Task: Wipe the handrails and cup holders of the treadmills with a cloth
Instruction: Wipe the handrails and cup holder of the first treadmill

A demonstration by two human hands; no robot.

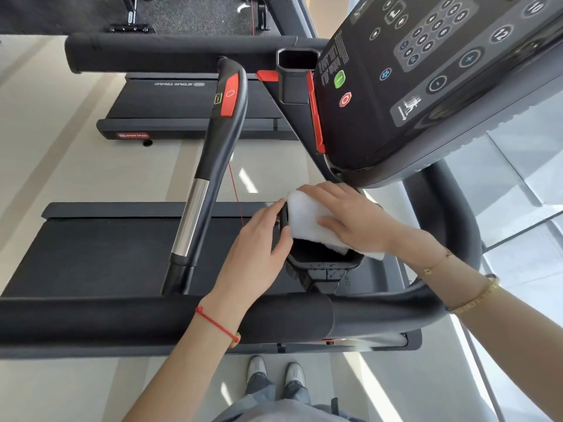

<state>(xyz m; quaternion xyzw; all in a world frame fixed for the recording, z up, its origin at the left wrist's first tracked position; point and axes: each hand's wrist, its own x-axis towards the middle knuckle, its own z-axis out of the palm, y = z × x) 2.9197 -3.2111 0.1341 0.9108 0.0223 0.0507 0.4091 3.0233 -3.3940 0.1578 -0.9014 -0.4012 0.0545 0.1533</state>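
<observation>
Person stands beside a treadmill, both hands at the near cup holder (pixel 323 263), which sits at about 5 o'clock from frame centre, just under the console (pixel 426 86). Right hand (pixel 350 220) lies flat with fingers straight on the white cloth (pixel 307 217), pressing it over the holder's far rim and partly down into the opening; nothing is curled round the cloth. Left hand (pixel 259 248) is at the holder's 9 o'clock side, thumb and fingertips touching the rim to steady it; whether it truly pinches the rim is hard to tell, since the fingertips are partly hidden behind the edge. Padded handrail (pixel 122 321) runs across at 6 o'clock under both forearms; the centre grip bar (pixel 213 166) with red stop pad rises toward 12 o'clock. A second cup holder (pixel 297 71) sits at 1 o'clock, untouched. Judged step: wiping the holder's rim and inside, with handrails likely left to do. Risks: with only flat pressure, the cloth could slide off and drop into the well or onto the belt (pixel 91 254); the right wrist is close under the console edge, so a wide stroke may bump it or the red stop button (pixel 345 99).
</observation>
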